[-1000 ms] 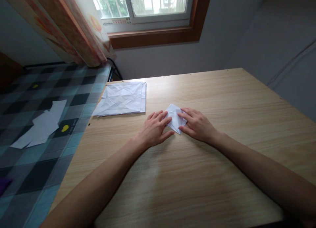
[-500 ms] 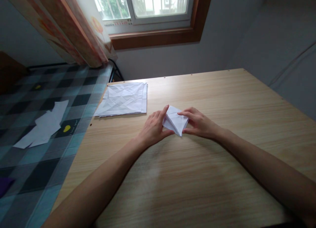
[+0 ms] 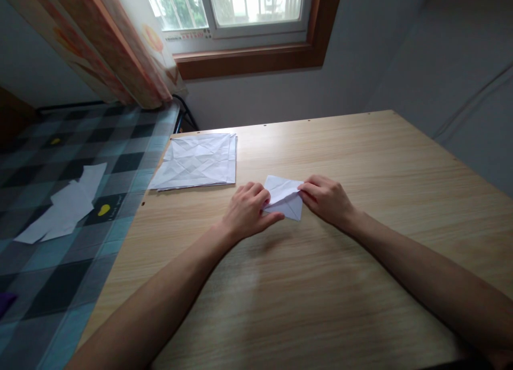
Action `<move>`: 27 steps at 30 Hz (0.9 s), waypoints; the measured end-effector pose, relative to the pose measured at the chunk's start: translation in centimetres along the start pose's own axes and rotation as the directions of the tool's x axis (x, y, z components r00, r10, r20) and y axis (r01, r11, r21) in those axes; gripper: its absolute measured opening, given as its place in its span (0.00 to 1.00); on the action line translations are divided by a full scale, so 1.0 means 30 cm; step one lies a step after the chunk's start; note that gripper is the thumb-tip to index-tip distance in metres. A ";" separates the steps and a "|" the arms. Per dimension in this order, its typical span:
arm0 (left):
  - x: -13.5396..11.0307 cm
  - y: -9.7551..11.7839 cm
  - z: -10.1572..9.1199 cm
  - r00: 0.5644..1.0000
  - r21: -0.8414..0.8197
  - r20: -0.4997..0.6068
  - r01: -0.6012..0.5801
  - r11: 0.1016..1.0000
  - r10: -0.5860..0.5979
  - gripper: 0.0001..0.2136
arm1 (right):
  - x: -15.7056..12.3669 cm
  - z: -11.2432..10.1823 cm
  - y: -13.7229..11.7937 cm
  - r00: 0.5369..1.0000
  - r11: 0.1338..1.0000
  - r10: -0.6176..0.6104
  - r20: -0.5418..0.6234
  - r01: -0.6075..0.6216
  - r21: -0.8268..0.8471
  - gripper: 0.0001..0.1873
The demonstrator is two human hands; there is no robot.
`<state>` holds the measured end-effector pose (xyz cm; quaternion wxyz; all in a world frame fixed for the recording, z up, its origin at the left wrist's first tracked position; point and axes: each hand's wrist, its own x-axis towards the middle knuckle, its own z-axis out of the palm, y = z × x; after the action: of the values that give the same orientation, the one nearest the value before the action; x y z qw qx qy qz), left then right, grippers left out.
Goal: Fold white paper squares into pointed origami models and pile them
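Note:
A small folded white paper (image 3: 285, 198) is held just above the wooden table (image 3: 320, 284), near its middle. My left hand (image 3: 247, 214) pinches its left side, fingers curled over the edge and thumb underneath. My right hand (image 3: 326, 198) pinches the right corner with its fingertips pressed together. Both forearms reach in from the near edge of the table.
A stack of creased white sheets (image 3: 198, 159) lies at the table's far left. Left of the table is a checked blue and black cloth (image 3: 48, 263) with loose white paper pieces (image 3: 66, 204) on it. A curtain (image 3: 120, 49) and a window (image 3: 240, 9) are behind.
The paper lay flat under both hands, then was lifted and turned between them. It now shows a broader, flatter face, and both hands have closed into pinches on its sides.

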<state>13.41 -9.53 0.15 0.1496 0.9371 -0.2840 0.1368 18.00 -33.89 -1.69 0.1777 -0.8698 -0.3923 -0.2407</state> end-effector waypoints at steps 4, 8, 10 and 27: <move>-0.004 -0.002 0.004 0.999 0.041 -0.053 0.012 0.999 -0.010 0.11 | -0.002 0.010 -0.006 0.991 0.993 0.074 -0.113 -0.063 0.100 0.09; -0.012 -0.007 0.010 0.992 0.067 -0.127 -0.004 0.998 0.012 0.06 | 0.000 -0.009 -0.038 0.956 0.995 0.096 -0.278 -0.090 0.035 0.05; -0.014 -0.008 0.012 0.985 0.091 -0.167 -0.025 0.996 0.040 0.06 | -0.001 -0.022 -0.063 0.946 0.999 0.026 -0.324 -0.033 -0.015 0.02; -0.007 0.005 0.021 0.888 0.195 -0.375 -0.206 0.959 0.267 0.03 | 0.023 0.044 -0.101 0.942 0.983 -0.129 0.310 0.081 0.164 0.14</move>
<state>13.27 -9.78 -0.48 0.1153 0.8565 -0.3490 0.3624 16.45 -30.92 -2.01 0.1633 -0.8593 -0.4788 -0.0758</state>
